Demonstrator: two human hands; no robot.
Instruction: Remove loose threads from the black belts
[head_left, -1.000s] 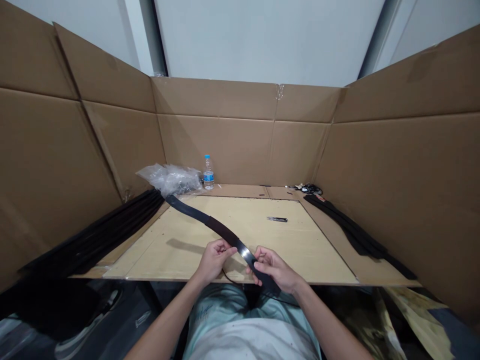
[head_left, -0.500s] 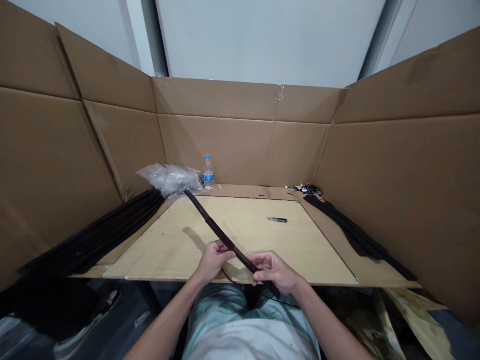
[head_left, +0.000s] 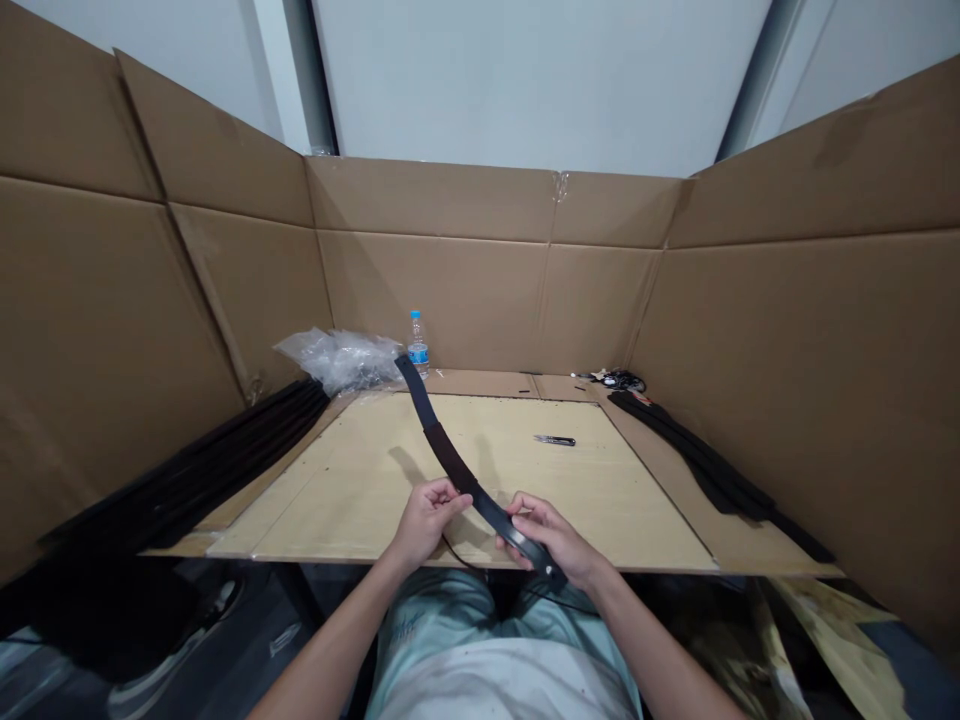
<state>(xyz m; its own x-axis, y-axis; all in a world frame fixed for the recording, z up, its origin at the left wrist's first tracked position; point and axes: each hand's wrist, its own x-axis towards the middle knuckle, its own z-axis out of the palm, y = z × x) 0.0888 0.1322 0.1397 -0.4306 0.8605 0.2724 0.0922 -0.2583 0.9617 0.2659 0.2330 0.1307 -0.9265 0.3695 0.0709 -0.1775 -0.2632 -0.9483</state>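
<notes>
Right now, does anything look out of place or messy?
Nothing looks spilled or broken. The untidiest thing is the crumpled plastic bag, back left by the water bottle. A small tool lies alone on the board, beyond the black strap.

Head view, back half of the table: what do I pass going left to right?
Stack of long black strips, crumpled clear plastic bag, small clear water bottle with blue label, small black-and-silver hand tool, second heap of black strips. The held black strap crosses the middle; left out.

Strap [head_left: 450,460] over board [head_left: 352,490], bottle [head_left: 417,345] behind, bag [head_left: 341,358] left of bottle, cutter [head_left: 555,439] right of strap
</notes>
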